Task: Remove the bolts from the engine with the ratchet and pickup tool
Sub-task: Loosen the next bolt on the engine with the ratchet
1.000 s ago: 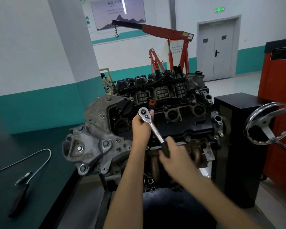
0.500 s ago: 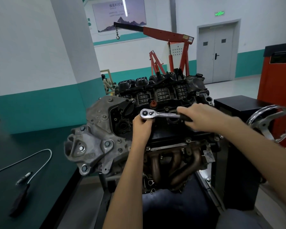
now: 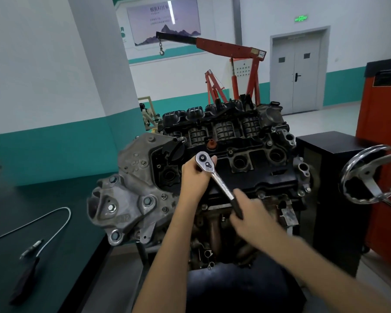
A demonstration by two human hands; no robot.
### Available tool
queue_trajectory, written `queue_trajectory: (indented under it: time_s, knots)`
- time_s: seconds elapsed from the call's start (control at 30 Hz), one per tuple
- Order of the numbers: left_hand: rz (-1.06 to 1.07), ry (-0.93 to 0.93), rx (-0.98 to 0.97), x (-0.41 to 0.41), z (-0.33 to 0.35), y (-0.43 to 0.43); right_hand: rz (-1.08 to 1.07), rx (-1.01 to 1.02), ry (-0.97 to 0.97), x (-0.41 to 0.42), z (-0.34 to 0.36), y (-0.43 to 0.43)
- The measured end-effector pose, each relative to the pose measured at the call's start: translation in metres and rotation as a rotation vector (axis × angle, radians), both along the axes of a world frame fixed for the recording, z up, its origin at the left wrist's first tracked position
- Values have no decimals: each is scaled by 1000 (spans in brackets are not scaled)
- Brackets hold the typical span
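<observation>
1. Head view, centre of frame: the engine (image 3: 131, 177) sits on a stand with its black valve cover facing up. The grey timing-end casting faces left.
2. The ratchet (image 3: 219, 181) lies across the valve cover. Its round chrome head is at upper left and its black grip at lower right. The fastener under the head is hidden.
3. The left hand (image 3: 193, 177) is clamped on the ratchet head. The palm is against the near side and a fingertip curls over the far edge.
4. The right hand (image 3: 251, 214) is wrapped around the black grip at the lower end of the handle. This hand is motion-blurred, so individual finger positions cannot be told.
5. The two hands are apart, joined only by the ratchet shaft between them.
6. Several bolt heads (image 3: 147, 201) are seated in the grey casting at the left end of the engine.
7. Lower left of frame: the pickup tool (image 3: 25, 281) lies on the dark counter (image 3: 81, 199), well apart from both hands. Its black handle points toward the bottom edge and its thin shaft bends in a loop.
8. Right of frame: a black cabinet (image 3: 330, 177) stands just beside the engine, with a chrome handwheel (image 3: 370, 179) in front of it.
9. Upper centre, background: a red engine hoist (image 3: 230, 46) stands behind the engine.
</observation>
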State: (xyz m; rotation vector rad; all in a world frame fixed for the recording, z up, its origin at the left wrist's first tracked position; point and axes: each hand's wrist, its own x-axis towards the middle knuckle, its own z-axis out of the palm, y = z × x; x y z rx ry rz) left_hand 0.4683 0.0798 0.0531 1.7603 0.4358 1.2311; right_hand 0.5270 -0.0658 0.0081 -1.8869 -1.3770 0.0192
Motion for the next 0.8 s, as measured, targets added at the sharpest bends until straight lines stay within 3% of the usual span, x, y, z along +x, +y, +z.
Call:
queue_trajectory:
  time_s: [0.13,0.23,0.37,0.53,0.6,0.7,0.8]
  knots:
    - [-86,3,107,5,9,1,-34,-203,-532,78,61,-11]
    - [-81,16,120,6,9,3,-7,-224,-710,97,91,-4]
    - [-102,-20,79,3,0,8,-88,-160,-584,67,63,-8]
    - [-67,-49,70,4,-1,3,0,49,128,-28,-6,6]
    - [-53,-44,60,4,1,3,15,114,275,-53,-17,19]
    - [-49,-24,47,0,0,5,19,40,178,-36,-9,14]
    - [-70,-2,73,-3,1,3,37,-141,-152,28,27,-8]
